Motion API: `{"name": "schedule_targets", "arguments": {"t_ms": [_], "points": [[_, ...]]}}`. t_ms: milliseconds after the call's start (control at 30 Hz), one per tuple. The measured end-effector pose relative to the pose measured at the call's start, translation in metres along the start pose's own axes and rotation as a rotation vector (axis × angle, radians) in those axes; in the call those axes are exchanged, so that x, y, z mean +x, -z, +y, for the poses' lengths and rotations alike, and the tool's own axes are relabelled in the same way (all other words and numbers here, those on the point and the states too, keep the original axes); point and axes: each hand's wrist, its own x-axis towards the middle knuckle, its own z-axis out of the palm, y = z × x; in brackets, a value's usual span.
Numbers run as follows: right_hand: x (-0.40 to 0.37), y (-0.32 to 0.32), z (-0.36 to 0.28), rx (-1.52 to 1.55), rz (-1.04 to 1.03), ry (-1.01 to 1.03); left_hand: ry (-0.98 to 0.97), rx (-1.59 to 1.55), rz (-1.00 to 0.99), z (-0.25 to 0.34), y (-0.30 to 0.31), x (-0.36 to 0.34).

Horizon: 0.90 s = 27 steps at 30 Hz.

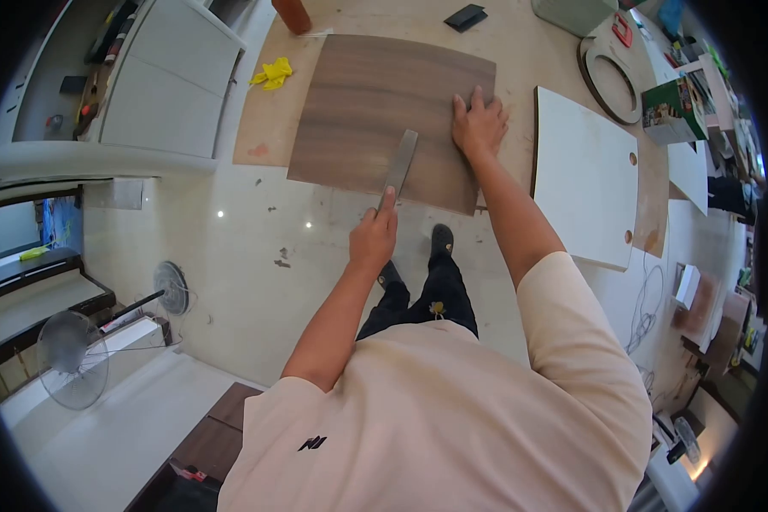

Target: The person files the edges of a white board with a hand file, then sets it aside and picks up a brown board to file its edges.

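My left hand (pixel 374 239) is closed around the near end of a flat grey file (pixel 405 158), with a finger stretched along it. The file's far end lies over the near part of a brown wood-grain board (pixel 375 94) on the worktable. Resting on the board's right side is my right hand (pixel 480 126), flat with the fingers spread. A white panel (pixel 584 175) with two round holes along its right edge lies right of the board.
A crumpled yellow cloth (pixel 273 73), an orange-brown bottle (pixel 292 15) and a dark flat piece (pixel 466 17) are on the worktable (pixel 260 128). Edge-band rolls (pixel 619 85) and a green box (pixel 674 111) sit at the right. Fans (pixel 72 358) stand lower left.
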Motion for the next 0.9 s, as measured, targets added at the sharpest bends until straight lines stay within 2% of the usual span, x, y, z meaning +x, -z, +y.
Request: {"name": "schedule_targets", "arguments": {"t_ms": [100,200,300,400,500,600,633,700,800,900], "points": [[0.003,-0.009,0.002,-0.004,0.040,-0.004,0.020,0.006,0.028,-0.019,0.008,-0.029],[0.002,-0.007,0.002,-0.023,-0.006,-0.018,0.195,0.005,-0.138,-0.035,0.034,-0.077],[0.002,-0.004,-0.003,-0.024,-0.031,-0.032,0.029,-0.054,0.035,-0.024,0.009,-0.040],[0.005,-0.004,0.001,-0.019,-0.033,-0.024,0.025,0.023,-0.050,0.000,0.006,0.012],[0.004,-0.006,0.001,-0.035,0.001,-0.012,0.029,0.026,-0.009,-0.022,0.013,-0.016],[0.004,-0.008,0.003,-0.050,0.001,-0.017,0.243,0.001,-0.138,-0.049,0.044,-0.069],[0.000,-0.008,0.007,-0.055,-0.017,-0.025,0.200,-0.035,-0.122,-0.045,0.038,-0.071],[0.003,-0.005,-0.001,-0.035,-0.030,-0.032,0.101,-0.089,-0.057,-0.041,0.022,-0.041],[0.004,-0.001,-0.002,-0.024,-0.039,-0.040,0.063,-0.012,-0.149,-0.003,0.018,0.028],[0.006,-0.010,0.002,-0.064,0.015,-0.020,0.044,0.012,-0.105,-0.017,0.025,0.007]]}}
